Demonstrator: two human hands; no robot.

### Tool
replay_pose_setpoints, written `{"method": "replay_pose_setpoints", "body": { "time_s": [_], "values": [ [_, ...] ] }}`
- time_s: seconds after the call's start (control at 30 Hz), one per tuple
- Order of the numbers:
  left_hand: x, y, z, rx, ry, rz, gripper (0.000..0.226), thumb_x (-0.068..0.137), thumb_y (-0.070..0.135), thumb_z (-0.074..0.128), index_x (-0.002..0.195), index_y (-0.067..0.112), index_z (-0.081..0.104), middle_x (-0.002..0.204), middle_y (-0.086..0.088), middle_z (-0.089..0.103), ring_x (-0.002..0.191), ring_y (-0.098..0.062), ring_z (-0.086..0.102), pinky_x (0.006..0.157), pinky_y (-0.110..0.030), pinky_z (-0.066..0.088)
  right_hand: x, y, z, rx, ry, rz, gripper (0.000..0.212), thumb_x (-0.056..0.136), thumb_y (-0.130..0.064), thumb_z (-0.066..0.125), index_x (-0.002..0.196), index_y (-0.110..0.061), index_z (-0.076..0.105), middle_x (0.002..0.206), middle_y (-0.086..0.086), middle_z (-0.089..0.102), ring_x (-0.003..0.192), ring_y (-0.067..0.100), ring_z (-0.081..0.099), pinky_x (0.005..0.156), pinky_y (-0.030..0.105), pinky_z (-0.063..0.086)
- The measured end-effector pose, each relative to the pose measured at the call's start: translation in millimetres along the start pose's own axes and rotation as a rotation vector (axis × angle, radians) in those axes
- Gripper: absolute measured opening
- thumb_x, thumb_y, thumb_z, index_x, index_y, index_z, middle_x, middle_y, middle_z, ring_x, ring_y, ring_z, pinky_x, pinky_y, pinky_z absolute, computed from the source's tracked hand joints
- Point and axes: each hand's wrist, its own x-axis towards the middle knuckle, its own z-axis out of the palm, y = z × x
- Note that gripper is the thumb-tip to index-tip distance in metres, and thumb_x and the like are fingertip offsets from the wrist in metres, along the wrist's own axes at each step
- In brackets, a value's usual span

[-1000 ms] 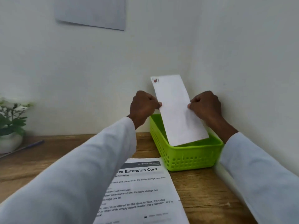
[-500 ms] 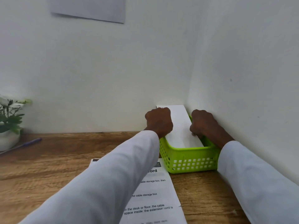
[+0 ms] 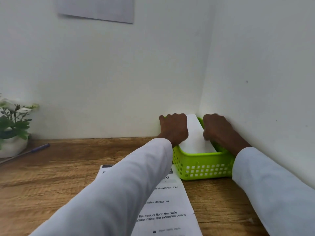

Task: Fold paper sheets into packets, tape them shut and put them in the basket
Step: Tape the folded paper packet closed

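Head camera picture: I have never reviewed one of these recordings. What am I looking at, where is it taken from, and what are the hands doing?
No machine here: a person wears a camera on the head, looking down along two white sleeves. The left hand and right hand rest on a folded white paper packet lying in a lime-green perforated plastic basket in the corner of a wooden desk. Whether the curled fingers grip it is hidden. A printed instruction sheet, a blue pen and a potted plant in a white pot also sit there.
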Motion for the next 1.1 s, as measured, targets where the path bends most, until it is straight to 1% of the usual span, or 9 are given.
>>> {"method": "replay_pose_setpoints", "body": {
  "time_s": [0.1,0.2,0.37,0.5,0.63,0.77,0.83,0.93,1.1],
  "values": [
    [0,-7,-7,-0.167,0.09,-0.019,0.019,0.077,0.031,0.071,0.09,0.019,0.066,0.094,-0.001,0.068,0.099,-0.027,0.059,0.085,-0.039,0.034,1,1,-9,0.152,0.144,0.0,0.021,0.077,-0.013,0.074,0.095,-0.007,0.064,0.106,0.017,0.066,0.1,0.037,0.064,0.074,0.033,0.048],
    [-10,-21,-19,-0.244,0.142,0.027,0.01,0.076,0.034,0.07,0.077,0.025,0.067,0.083,0.006,0.069,0.096,-0.023,0.058,0.08,-0.036,0.031,-9,-12,-22,0.313,0.179,-0.058,0.012,0.072,-0.019,0.078,0.079,-0.014,0.07,0.082,0.011,0.071,0.083,0.03,0.068,0.074,0.031,0.052],
    [-38,-45,-47,-0.2,0.123,0.076,0.013,0.079,0.036,0.073,0.084,0.025,0.071,0.089,0.006,0.071,0.099,-0.021,0.06,0.082,-0.034,0.035,-49,-50,-44,0.438,0.244,-0.256,0.006,0.077,-0.023,0.076,0.076,-0.017,0.076,0.073,0.001,0.073,0.075,0.021,0.068,0.072,0.029,0.049],
    [-75,-77,-72,-0.117,-0.008,0.042,0.023,0.076,0.04,0.071,0.088,0.021,0.072,0.095,-0.001,0.073,0.094,-0.025,0.064,0.084,-0.035,0.048,-85,-82,-44,0.558,0.232,-0.386,0.001,0.074,-0.023,0.076,0.074,-0.024,0.076,0.066,-0.007,0.068,0.072,0.014,0.065,0.066,0.027,0.046],
    [-121,-110,-86,-0.037,-0.21,0.006,0.032,0.075,0.049,0.073,0.088,0.02,0.075,0.085,0.0,0.074,0.082,-0.021,0.068,0.074,-0.032,0.053,-118,-109,-24,0.542,0.099,-0.534,0.002,0.074,-0.022,0.075,0.075,-0.023,0.077,0.069,-0.007,0.072,0.067,0.008,0.066,0.065,0.027,0.051],
    [-160,-136,-90,-0.003,-0.399,-0.005,0.055,0.074,0.063,0.07,0.108,0.02,0.07,0.107,0.003,0.072,0.097,-0.018,0.067,0.08,-0.029,0.052,-145,-122,0,0.532,-0.008,-0.603,0.013,0.075,-0.031,0.078,0.077,-0.019,0.074,0.072,-0.003,0.073,0.067,0.011,0.066,0.06,0.03,0.051],
    [-177,-145,-91,0.005,-0.475,-0.01,0.069,0.075,0.065,0.067,0.125,0.019,0.062,0.126,0.003,0.064,0.109,-0.018,0.061,0.084,-0.028,0.048,-156,-126,9,0.543,-0.066,-0.611,0.03,0.074,-0.047,0.077,0.083,-0.019,0.074,0.079,-0.004,0.073,0.073,0.013,0.066,0.067,0.035,0.053],
    [-193,-159,-88,0.004,-0.524,-0.039,0.074,0.076,0.066,0.065,0.134,0.023,0.053,0.139,0.002,0.053,0.119,-0.019,0.052,0.089,-0.029,0.043,-172,-127,17,0.482,-0.202,-0.559,0.062,0.071,-0.07,0.067,0.116,-0.027,0.068,0.117,-0.012,0.068,0.105,0.009,0.061,0.089,0.028,0.049],
    [-203,-175,-83,-0.069,-0.551,-0.083,0.077,0.077,0.065,0.064,0.14,0.023,0.047,0.144,0.002,0.048,0.124,-0.019,0.047,0.088,-0.027,0.038,-194,-130,28,0.474,-0.332,-0.585,0.077,0.084,-0.074,0.044,0.147,-0.031,0.038,0.156,-0.015,0.033,0.141,0.007,0.034,0.114,0.025,0.027]
  ]
}}
